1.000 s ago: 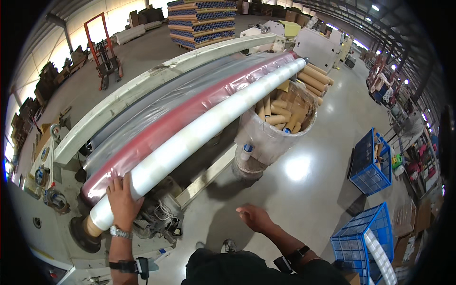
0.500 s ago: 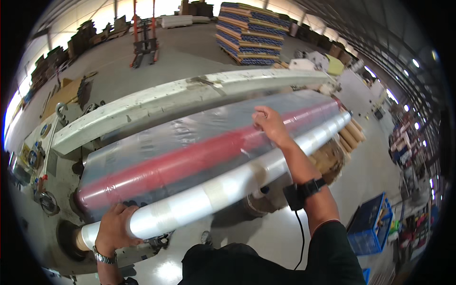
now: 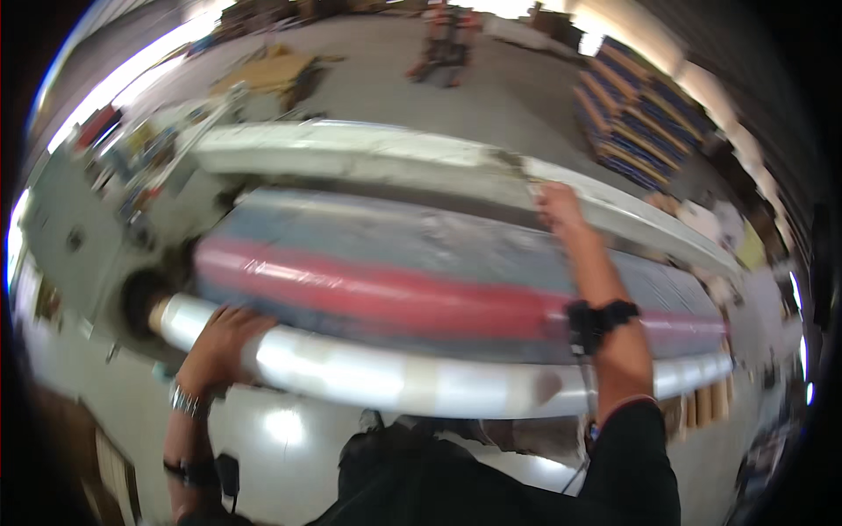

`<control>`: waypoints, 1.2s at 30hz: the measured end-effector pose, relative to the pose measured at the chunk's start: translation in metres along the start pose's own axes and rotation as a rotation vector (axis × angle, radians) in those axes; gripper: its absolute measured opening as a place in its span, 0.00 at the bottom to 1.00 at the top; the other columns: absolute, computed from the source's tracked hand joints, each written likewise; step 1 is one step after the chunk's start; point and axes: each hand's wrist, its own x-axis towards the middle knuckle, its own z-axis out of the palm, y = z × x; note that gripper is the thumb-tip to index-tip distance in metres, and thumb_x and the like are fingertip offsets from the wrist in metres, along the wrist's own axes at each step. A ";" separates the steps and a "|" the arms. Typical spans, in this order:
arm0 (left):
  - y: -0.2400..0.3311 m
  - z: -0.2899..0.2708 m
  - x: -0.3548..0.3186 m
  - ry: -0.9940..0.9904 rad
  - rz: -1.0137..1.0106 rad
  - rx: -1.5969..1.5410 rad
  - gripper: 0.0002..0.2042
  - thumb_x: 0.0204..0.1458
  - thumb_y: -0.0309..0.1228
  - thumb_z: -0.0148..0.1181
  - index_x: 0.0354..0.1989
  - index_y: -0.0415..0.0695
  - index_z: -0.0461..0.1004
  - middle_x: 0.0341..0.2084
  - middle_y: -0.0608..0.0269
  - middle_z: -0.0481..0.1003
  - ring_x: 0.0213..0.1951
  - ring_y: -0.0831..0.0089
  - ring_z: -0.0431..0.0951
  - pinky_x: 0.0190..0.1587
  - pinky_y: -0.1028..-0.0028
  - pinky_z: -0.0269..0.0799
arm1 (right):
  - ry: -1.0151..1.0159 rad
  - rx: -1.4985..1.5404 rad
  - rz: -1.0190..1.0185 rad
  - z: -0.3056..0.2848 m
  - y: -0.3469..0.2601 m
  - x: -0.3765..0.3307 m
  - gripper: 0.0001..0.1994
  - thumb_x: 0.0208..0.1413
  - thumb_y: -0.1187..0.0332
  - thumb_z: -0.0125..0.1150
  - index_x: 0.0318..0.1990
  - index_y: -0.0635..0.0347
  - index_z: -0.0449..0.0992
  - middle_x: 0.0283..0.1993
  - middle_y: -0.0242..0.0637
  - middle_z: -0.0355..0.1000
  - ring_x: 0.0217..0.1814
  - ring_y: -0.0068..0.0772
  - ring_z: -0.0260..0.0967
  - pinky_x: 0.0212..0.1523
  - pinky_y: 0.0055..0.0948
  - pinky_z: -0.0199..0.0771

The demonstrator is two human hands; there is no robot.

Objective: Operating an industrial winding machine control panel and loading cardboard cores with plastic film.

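My left hand [image 3: 226, 344] lies across the left end of a long white roll of plastic film [image 3: 351, 373], its fingers curved over the top and gripping it. My right hand [image 3: 559, 206] is stretched to the near edge of a pale beam [image 3: 351, 145] behind the rolls. Its fingers are curled at a small, blurred thing on that edge, whose kind I cannot make out. Between the beam and the white roll lies a red roll [image 3: 395, 302] under clear film, with a grey film sheet [image 3: 351, 223] beyond it.
A dark round end piece [image 3: 145, 302] holds the white roll's core on the left. Behind the beam stand a stack of blue and tan layers [image 3: 640, 114] and an orange pallet truck [image 3: 443, 44]. Cardboard tubes [image 3: 706, 408] lie at the right.
My right hand has moved from above the red roll out to the beam. The view has swung left, and my left hand stays on the white roll.
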 end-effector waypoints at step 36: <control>-0.225 0.038 0.004 0.417 -0.411 -0.244 0.04 0.44 0.22 0.53 0.25 0.34 0.72 0.17 0.52 0.71 0.22 0.71 0.69 0.28 0.67 0.66 | -1.007 -0.961 -0.878 0.336 -0.003 -0.216 0.08 0.45 0.73 0.53 0.25 0.65 0.79 0.26 0.53 0.75 0.30 0.51 0.76 0.33 0.48 0.74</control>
